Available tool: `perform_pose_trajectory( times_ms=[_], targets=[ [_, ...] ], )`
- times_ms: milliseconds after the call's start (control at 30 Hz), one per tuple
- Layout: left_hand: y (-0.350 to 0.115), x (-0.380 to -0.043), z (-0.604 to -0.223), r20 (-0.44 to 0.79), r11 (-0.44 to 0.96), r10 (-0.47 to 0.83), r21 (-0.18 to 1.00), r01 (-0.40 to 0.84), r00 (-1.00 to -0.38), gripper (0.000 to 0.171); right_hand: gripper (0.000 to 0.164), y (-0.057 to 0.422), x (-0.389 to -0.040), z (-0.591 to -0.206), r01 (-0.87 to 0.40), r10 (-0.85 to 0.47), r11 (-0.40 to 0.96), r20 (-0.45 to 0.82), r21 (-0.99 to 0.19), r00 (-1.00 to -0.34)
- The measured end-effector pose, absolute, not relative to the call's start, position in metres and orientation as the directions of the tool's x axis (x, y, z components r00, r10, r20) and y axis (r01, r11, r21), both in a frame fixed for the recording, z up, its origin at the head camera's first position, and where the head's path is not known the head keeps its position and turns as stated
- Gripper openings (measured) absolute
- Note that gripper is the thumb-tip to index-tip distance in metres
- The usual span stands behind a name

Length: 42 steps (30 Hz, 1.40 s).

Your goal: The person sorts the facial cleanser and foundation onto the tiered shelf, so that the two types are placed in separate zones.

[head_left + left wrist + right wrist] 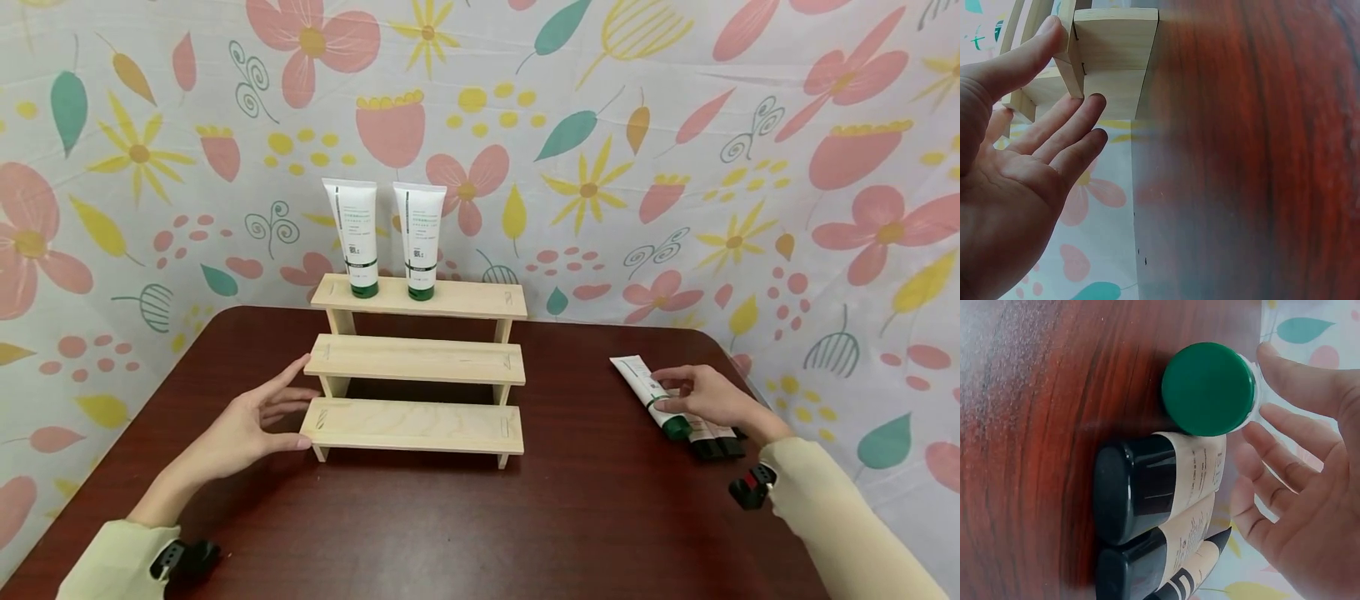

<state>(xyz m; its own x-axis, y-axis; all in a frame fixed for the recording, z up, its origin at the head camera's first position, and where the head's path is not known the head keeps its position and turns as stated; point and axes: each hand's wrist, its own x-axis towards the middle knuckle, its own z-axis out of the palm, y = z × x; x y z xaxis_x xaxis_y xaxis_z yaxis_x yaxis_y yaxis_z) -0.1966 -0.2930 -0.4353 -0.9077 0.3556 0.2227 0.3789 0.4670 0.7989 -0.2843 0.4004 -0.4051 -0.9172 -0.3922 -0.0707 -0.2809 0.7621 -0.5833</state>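
Observation:
My right hand (pixel 701 396) holds a white squeeze tube (pixel 640 379) with a green cap (pixel 1208 389), thumb on one side and fingertips on the other. Close beside it lie beige tubes (pixel 1194 469) with black caps, partly hidden by the hand in the head view. On the left, my left hand (pixel 240 425) touches the end of a three-tier wooden rack (pixel 412 425), its fingers spread; the thumb (pixel 1041 40) is at the bottom shelf's edge and a fingertip reaches the middle shelf. Two more white tubes (pixel 352 237) with green caps stand upright on the top shelf.
The rack's middle shelf (pixel 416 360) and bottom shelf stand in steps in front of the top one. A dark red-brown wooden table (pixel 420 533) carries everything. Behind it hangs a floral-patterned cloth (pixel 570 150).

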Motion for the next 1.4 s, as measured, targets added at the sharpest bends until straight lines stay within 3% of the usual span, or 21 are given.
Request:
perform_pose_trajectory(
  times_ms=[433,1400],
  targets=[
    [-0.293,-0.197,-0.436,0.229,0.466,0.358,0.796,0.385,-0.905,0.112,0.056,0.400,-0.288,-0.408,-0.286,-0.406,0.744,-0.069,-0.604,-0.911],
    [-0.291,-0.195,-0.433,0.241,0.458,0.372,0.792,0.403,-0.896,0.111,0.054,0.341,-0.266,-0.414,-0.346,-0.527,0.621,-0.048,-0.703,-0.849]
  ],
)
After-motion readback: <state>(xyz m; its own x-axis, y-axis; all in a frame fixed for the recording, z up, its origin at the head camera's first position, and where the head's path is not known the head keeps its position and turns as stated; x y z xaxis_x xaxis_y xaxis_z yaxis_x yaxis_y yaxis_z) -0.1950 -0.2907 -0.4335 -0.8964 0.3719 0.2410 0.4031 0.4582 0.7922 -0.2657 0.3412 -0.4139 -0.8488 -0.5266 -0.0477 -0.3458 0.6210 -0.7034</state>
